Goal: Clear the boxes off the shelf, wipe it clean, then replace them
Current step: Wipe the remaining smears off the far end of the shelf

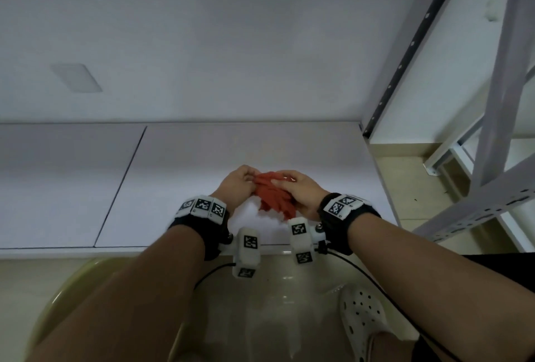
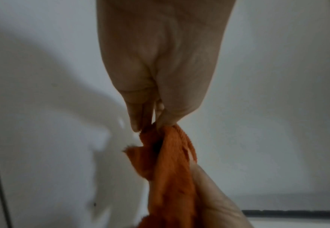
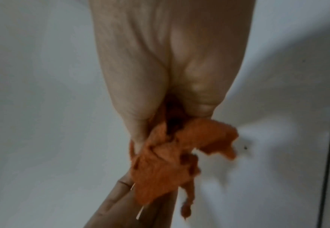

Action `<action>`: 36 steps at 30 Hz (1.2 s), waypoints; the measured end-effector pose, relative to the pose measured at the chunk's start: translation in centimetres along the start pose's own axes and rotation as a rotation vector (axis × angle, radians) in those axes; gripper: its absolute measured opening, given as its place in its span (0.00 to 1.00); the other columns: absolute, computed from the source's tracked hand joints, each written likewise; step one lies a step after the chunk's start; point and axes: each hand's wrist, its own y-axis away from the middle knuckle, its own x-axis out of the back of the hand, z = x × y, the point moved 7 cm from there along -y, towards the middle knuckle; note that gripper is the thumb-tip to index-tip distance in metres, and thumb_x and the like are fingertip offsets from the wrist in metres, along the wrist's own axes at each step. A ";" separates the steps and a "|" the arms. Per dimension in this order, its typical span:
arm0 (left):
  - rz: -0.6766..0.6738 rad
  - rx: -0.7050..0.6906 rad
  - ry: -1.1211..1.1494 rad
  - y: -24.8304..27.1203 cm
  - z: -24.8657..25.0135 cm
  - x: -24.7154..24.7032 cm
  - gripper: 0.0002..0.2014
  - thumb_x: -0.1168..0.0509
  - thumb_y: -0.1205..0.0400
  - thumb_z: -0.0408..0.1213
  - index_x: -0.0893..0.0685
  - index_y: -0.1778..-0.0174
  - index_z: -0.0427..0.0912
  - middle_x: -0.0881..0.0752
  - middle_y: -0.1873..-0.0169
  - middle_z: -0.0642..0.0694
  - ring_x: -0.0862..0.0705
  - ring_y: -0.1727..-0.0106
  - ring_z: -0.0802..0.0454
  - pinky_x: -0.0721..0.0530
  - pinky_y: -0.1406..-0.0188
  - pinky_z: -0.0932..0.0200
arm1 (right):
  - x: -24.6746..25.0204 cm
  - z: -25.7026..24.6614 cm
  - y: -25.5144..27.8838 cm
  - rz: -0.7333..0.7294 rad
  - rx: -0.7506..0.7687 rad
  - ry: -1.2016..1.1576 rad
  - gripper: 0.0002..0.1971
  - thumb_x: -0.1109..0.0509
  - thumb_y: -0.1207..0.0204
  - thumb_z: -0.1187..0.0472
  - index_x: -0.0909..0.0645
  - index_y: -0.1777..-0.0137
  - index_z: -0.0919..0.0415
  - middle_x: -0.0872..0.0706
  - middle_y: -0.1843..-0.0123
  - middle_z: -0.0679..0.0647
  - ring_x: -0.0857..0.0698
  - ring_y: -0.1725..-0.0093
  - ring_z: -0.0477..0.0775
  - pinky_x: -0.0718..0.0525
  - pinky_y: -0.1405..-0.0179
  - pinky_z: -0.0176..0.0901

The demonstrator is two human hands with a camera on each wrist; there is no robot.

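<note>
A crumpled orange-red cloth [image 1: 273, 192] hangs just above the white shelf board [image 1: 202, 176], held between both hands. My left hand [image 1: 241, 183] pinches its left end with fingertips and thumb; in the left wrist view the cloth [image 2: 170, 166] trails down from that pinch [image 2: 150, 125]. My right hand [image 1: 298, 190] grips the right part; in the right wrist view the bunched cloth [image 3: 172, 151] comes out from its curled fingers [image 3: 203, 108]. No boxes are in view.
The shelf has a seam [image 1: 121, 185] left of the hands and a front edge [image 1: 86, 251] near my wrists. A grey metal upright [image 1: 417, 40] and rack frame [image 1: 492, 135] stand at the right. Below are a tiled floor, a white clog [image 1: 362, 321] and a yellow-green stool rim [image 1: 58, 298].
</note>
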 end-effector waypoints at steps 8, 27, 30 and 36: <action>0.195 0.058 -0.387 -1.0 -3.0 6.0 0.18 0.42 0.21 0.23 0.18 0.36 0.38 0.18 0.34 0.40 0.20 0.35 0.39 0.23 0.30 0.47 | -0.2 -5.6 -1.1 0.246 0.440 0.593 0.17 0.35 0.25 0.70 0.25 0.36 0.59 0.18 0.45 0.60 0.16 0.60 0.59 0.17 0.67 0.38; 0.336 0.098 -0.654 -1.9 -5.9 10.3 0.21 0.45 0.20 0.25 0.21 0.33 0.42 0.21 0.31 0.43 0.23 0.31 0.44 0.27 0.35 0.61 | -7.0 2.8 -6.5 -0.400 0.302 1.724 0.39 0.41 0.20 0.67 0.58 0.17 0.42 0.63 0.15 0.45 0.56 0.16 0.60 0.51 0.21 0.66; 0.341 0.089 -0.640 -1.7 -6.2 10.3 0.21 0.45 0.20 0.24 0.21 0.33 0.41 0.20 0.31 0.43 0.23 0.31 0.45 0.27 0.34 0.61 | -5.9 1.7 -6.7 -0.362 0.325 1.662 0.39 0.42 0.21 0.72 0.55 0.17 0.45 0.60 0.15 0.48 0.55 0.16 0.58 0.53 0.19 0.58; 0.334 0.107 -0.613 -1.3 -7.0 10.3 0.21 0.44 0.21 0.24 0.20 0.34 0.43 0.20 0.32 0.43 0.22 0.32 0.44 0.25 0.41 0.61 | 2.2 0.1 -7.1 -0.080 0.346 1.393 0.35 0.36 0.26 0.72 0.39 0.20 0.54 0.43 0.16 0.57 0.42 0.17 0.54 0.52 0.20 0.43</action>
